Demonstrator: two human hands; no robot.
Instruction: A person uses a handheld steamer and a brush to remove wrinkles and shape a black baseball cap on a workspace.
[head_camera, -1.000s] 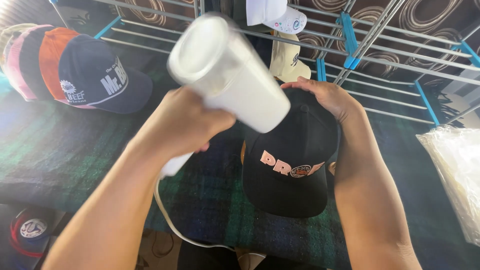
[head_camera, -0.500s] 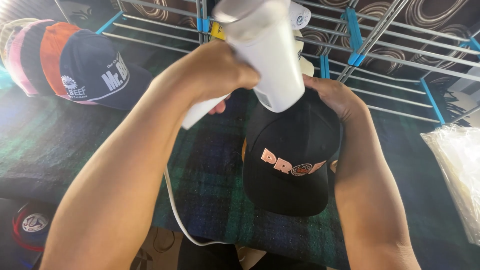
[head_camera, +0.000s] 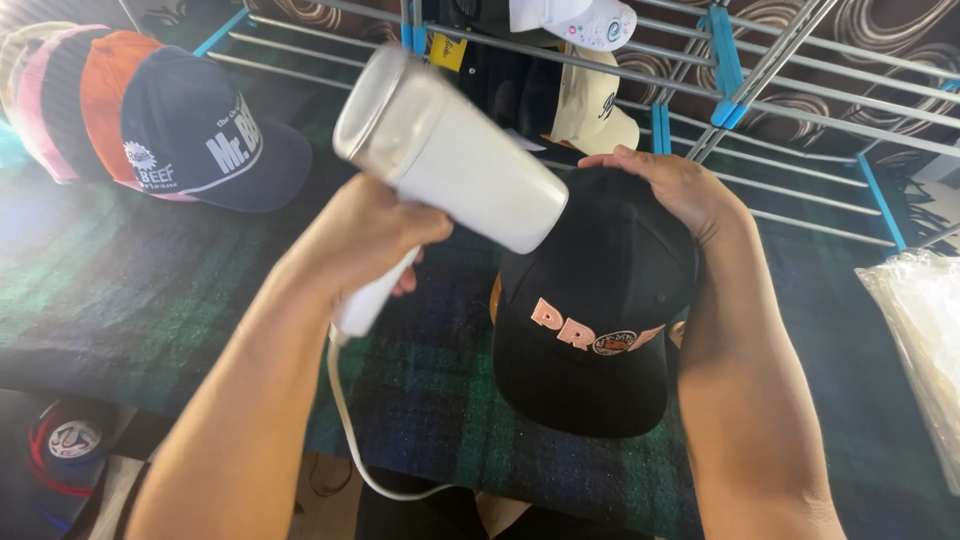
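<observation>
My left hand (head_camera: 360, 240) grips the handle of a white corded hand-held appliance (head_camera: 450, 155), shaped like a hair dryer or steamer. Its barrel is aimed at a black cap (head_camera: 590, 300) with pink lettering on the front. That cap rests on a dark green plaid cloth (head_camera: 150, 300), brim towards me. My right hand (head_camera: 670, 190) lies on the cap's crown at its far side and holds it steady. The appliance's white cord (head_camera: 350, 440) hangs down over the table's near edge.
A stack of caps (head_camera: 140, 120), the nearest navy and others orange and pink behind it, lies at the far left. A metal rack with blue clips (head_camera: 730, 70) holds white and cream caps (head_camera: 590, 100) at the back. Clear plastic bags (head_camera: 920, 330) lie at the right edge.
My left hand has swung the appliance from nearly upright back down, so its barrel tilts over the black cap's crown. My right hand stays on the cap.
</observation>
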